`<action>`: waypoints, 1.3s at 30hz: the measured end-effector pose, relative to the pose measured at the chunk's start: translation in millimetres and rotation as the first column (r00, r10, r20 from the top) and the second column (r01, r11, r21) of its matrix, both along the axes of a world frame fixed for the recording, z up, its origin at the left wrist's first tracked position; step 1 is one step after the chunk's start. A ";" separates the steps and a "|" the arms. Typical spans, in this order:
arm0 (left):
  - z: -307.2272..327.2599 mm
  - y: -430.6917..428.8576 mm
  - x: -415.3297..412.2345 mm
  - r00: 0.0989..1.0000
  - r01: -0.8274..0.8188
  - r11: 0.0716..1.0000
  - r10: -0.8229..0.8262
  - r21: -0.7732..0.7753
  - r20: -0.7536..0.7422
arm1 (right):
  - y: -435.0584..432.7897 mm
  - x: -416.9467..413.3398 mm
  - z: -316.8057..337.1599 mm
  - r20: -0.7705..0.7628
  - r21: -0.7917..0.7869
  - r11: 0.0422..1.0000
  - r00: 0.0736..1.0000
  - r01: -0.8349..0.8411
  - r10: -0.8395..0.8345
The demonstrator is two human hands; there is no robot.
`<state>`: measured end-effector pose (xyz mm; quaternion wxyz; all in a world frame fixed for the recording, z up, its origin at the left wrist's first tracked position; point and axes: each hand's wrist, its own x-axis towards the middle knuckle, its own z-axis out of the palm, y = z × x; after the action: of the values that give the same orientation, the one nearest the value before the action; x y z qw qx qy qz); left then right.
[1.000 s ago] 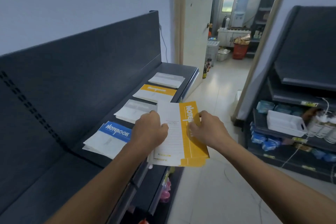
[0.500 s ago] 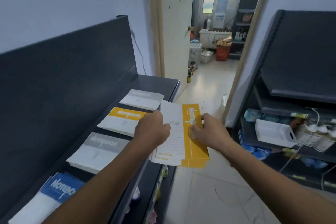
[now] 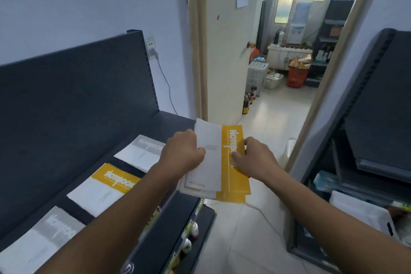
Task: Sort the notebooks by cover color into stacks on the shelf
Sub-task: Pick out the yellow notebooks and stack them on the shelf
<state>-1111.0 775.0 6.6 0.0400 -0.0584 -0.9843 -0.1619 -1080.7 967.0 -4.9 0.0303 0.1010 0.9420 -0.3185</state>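
Both hands hold a small stack of yellow-and-white notebooks point(image 3: 224, 169) over the front edge of the dark shelf point(image 3: 173, 122). My left hand point(image 3: 182, 153) grips the stack's white left side. My right hand point(image 3: 255, 158) pinches its yellow right side. On the shelf lie a grey notebook point(image 3: 142, 153) farthest away, a yellow notebook point(image 3: 106, 189) in the middle, and another grey notebook point(image 3: 42, 242) nearest me.
The shelf's dark back panel point(image 3: 73, 100) rises on the left. Lower shelves with small bottles point(image 3: 191, 236) sit beneath. Another dark rack point(image 3: 375, 131) with packaged goods stands to the right. An open doorway point(image 3: 287, 78) ahead shows tiled floor and a red basket point(image 3: 297, 77).
The view has shifted along the shelf: the blue notebook has left the frame and the shelf notebooks now appear lower left. Both hands keep holding the yellow stack.
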 end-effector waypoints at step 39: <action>-125.4 -55.9 -265.4 0.523 -0.851 0.502 0.796 0.150 0.303 | -126.7 -433.5 -115.3 0.150 0.234 0.564 0.602 -0.792 0.784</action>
<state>-1376.4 719.1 -118.8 0.0242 0.4419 -0.8566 -0.2652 -1514.1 840.4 -120.2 0.1680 -0.3217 0.9220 -0.1350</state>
